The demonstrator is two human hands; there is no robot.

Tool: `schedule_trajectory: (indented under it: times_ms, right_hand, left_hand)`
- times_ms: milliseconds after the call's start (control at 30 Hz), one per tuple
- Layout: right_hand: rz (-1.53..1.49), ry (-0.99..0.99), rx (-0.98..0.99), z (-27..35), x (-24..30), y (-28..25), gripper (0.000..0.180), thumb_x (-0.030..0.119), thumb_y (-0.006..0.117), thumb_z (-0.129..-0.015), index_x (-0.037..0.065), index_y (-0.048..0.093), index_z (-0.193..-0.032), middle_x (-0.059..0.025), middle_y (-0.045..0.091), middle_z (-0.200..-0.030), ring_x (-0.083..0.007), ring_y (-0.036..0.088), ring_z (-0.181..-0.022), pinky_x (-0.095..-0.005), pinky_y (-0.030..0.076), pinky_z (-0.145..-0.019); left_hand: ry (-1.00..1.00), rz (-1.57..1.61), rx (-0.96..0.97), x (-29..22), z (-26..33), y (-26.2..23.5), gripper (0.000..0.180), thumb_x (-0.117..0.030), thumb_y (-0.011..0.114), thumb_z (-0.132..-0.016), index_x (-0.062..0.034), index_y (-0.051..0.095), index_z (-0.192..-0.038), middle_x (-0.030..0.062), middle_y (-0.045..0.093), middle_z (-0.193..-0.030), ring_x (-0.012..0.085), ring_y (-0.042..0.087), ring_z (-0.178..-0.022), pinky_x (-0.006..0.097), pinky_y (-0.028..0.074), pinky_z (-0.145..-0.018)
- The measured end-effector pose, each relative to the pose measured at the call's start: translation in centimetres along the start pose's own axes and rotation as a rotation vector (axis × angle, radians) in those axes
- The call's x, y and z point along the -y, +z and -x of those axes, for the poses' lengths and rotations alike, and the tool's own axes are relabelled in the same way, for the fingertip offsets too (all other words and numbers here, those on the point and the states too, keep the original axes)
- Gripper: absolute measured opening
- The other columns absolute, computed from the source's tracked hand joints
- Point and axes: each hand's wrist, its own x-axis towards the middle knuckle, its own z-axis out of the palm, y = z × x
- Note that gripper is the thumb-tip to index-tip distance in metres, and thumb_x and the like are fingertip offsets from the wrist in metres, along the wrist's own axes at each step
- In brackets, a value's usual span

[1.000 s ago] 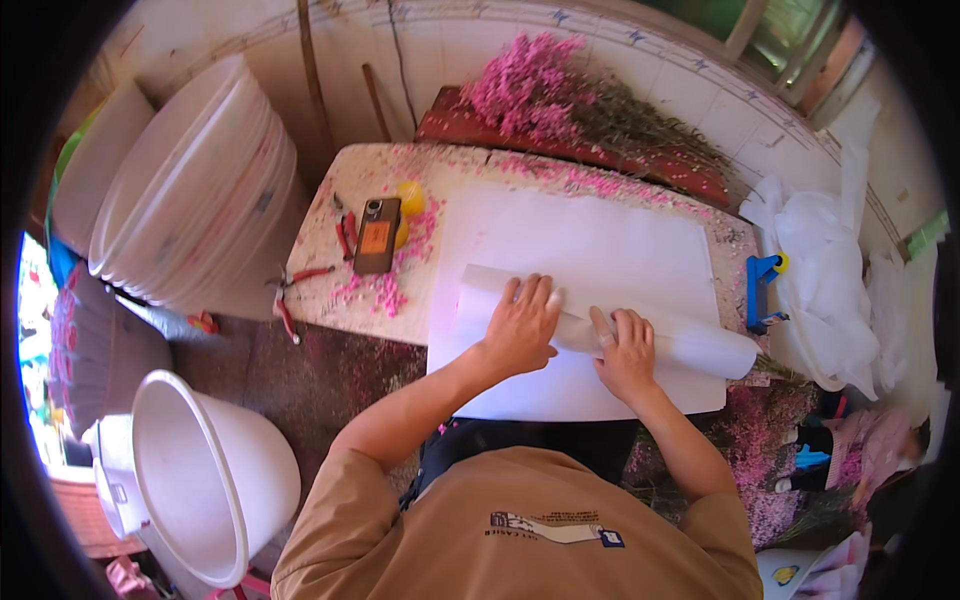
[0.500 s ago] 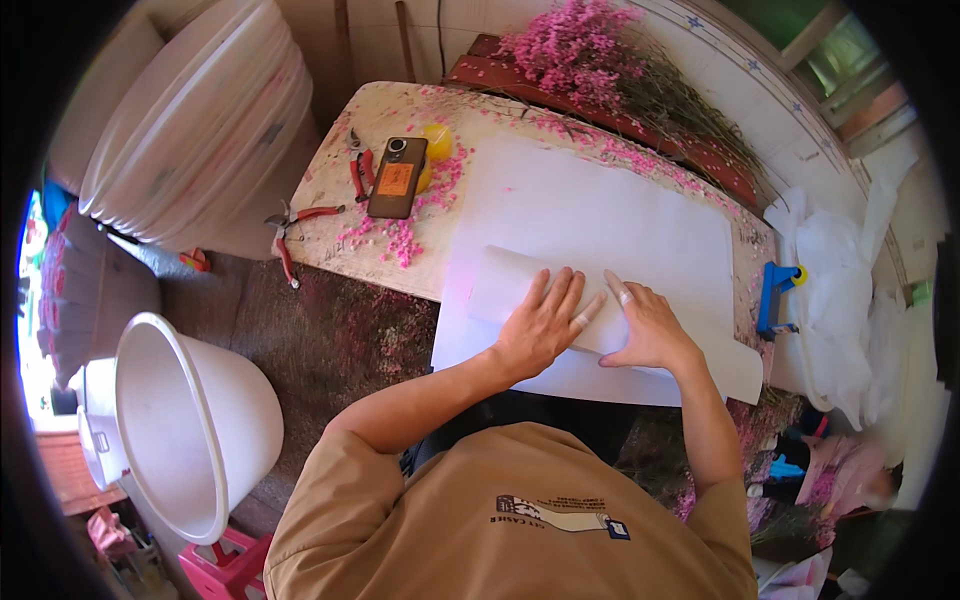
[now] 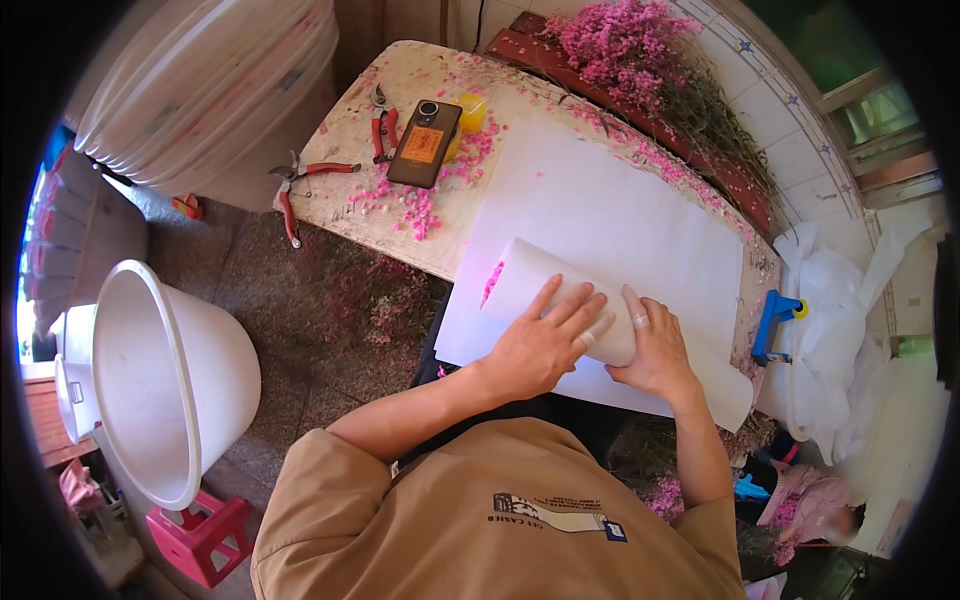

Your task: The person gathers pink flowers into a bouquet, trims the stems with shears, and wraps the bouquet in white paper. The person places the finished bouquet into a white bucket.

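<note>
A sheet of white paper [image 3: 640,210] lies over the table, and its near part is curled into a thick paper roll [image 3: 532,270]. Pink blossoms [image 3: 491,284] show at the roll's left end; the rest inside is hidden. Across the top of the roll lies my left hand [image 3: 540,345], its fingers stretched out and apart. My right hand [image 3: 658,348] curves round the roll's right end, with the thumb on the near side and the fingers over it. White tape is wrapped on fingers of both hands.
The petal-strewn table [image 3: 350,120] also bears pruning shears [image 3: 383,125], a second red-handled cutter [image 3: 300,180], a phone [image 3: 425,145] and a yellow tape roll [image 3: 472,112]. A blue tape dispenser [image 3: 772,328] stands right. Pink flower bunches [image 3: 620,50] lie behind; a white tub [image 3: 215,370] stands left.
The paper roll has become thicker and tilts more, its left end now showing pink blossoms. My right hand has closed round its right end. The view has shifted a little.
</note>
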Motion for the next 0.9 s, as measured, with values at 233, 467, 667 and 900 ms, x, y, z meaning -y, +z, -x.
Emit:
schedule_trajectory:
  times_ms: [233, 467, 667, 900]
  right_hand:
    - [-0.014, 0.024, 0.065, -0.4, -0.1, -0.3, 0.118, 0.027, 0.093, -0.058, 0.009, 0.034, -0.158, -0.0208, 0.051, -0.136, -0.0405, 0.053, -0.125, -0.0499, 0.043, -0.109]
    - [-0.105, 0.1, 0.247, -1.4, 0.1, -2.3, 0.121, 0.03, 0.091, -0.059, 0.007, 0.03, -0.16, -0.0246, 0.051, -0.141, -0.0429, 0.05, -0.132, -0.0489, 0.041, -0.113]
    - [-0.095, 0.095, 0.258, -1.6, 0.2, -2.4, 0.123, 0.03, 0.091, -0.059, 0.003, 0.027, -0.161, -0.0274, 0.049, -0.145, -0.0432, 0.05, -0.133, -0.0492, 0.041, -0.113]
    - [-0.124, 0.084, 0.256, -2.2, -0.4, -1.9, 0.126, 0.031, 0.094, -0.056, 0.003, 0.028, -0.16, -0.0273, 0.05, -0.145, -0.0438, 0.051, -0.133, -0.0497, 0.043, -0.112]
  left_hand:
    - [0.041, -0.1, -0.035, 0.4, -0.9, 2.8, 0.079, -0.039, 0.071, -0.087, -0.008, 0.045, -0.155, 0.0127, 0.037, -0.164, 0.0295, 0.032, -0.153, 0.058, 0.018, -0.125]
    - [0.028, -0.166, -0.055, 0.3, -1.2, 3.2, 0.075, -0.042, 0.066, -0.09, -0.0077, 0.047, -0.154, 0.0139, 0.04, -0.162, 0.0305, 0.035, -0.151, 0.058, 0.019, -0.125]
    - [0.009, -0.22, -0.065, 0.2, -1.6, 3.0, 0.073, -0.044, 0.066, -0.091, -0.0081, 0.049, -0.152, 0.0135, 0.044, -0.158, 0.0306, 0.037, -0.149, 0.059, 0.019, -0.125]
    - [-0.008, -0.269, -0.053, 0.3, -1.8, 2.8, 0.074, -0.047, 0.066, -0.091, -0.0082, 0.049, -0.152, 0.013, 0.045, -0.158, 0.0304, 0.037, -0.149, 0.059, 0.019, -0.125]
